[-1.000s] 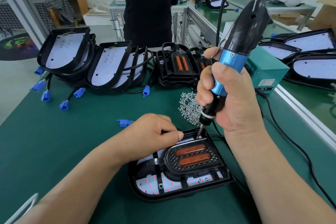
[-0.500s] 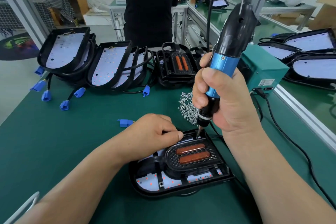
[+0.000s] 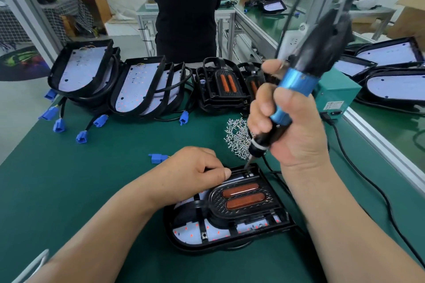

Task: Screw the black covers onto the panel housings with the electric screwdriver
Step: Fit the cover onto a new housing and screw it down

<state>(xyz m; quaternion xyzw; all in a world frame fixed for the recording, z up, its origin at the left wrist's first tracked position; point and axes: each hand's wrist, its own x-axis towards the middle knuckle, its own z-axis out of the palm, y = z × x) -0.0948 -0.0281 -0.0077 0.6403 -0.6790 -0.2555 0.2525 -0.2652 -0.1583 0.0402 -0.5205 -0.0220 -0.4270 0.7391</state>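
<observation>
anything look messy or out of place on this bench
Only minor things: the screws lie in a loose heap on the green mat, not in a tray, just beyond the panel housing. Nothing else looks damaged.

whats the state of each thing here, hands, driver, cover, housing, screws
right hand, gripping the electric screwdriver
electric screwdriver, tilted, bit down at the black cover far edge
left hand, fingers curled, resting on the panel housing far-left edge
black cover, seated in the panel housing
panel housing, flat on the green mat
screw pile, loose on the mat
</observation>
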